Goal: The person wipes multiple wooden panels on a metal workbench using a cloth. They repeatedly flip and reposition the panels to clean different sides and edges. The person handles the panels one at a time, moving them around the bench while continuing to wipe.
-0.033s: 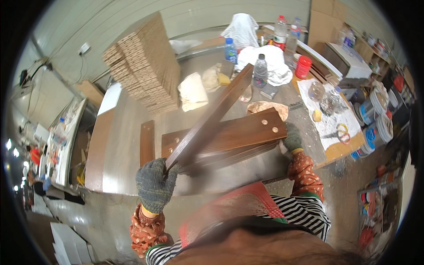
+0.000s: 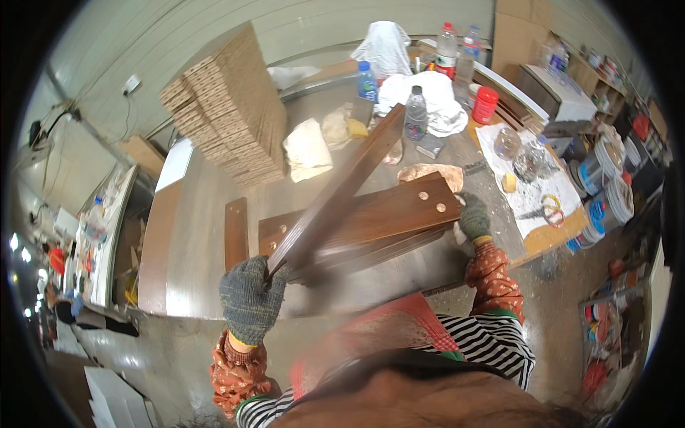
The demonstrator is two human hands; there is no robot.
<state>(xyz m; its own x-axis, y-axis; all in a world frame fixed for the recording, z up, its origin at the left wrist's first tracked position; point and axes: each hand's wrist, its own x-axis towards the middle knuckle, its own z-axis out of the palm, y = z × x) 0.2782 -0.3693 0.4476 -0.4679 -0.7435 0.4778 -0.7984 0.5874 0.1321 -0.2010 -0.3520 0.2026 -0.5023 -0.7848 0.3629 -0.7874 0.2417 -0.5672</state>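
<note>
Strip (image 2: 335,196) of dark wood sits with its near end in the gloved left hand (image 2: 250,299), fingers closed round it. From there it slants up and away toward a clear bottle (image 2: 416,113). Set against the other frame, nothing has shifted: same slant, same grasp, so the strip is held lifted off the pile rather than laid down. The gloved right hand (image 2: 473,216) rests on the far right end of the stacked boards (image 2: 371,217) under the strip. I cannot tell if its fingers grip or only press. Left of the left hand lies a short plank (image 2: 236,232) on the grey table (image 2: 200,214). Beyond stand a cardboard stack (image 2: 228,107) and a white rag (image 2: 307,148). Right of the right hand are spattered paper (image 2: 528,185) and paint tins (image 2: 606,185). The room is a cluttered workshop.
</note>
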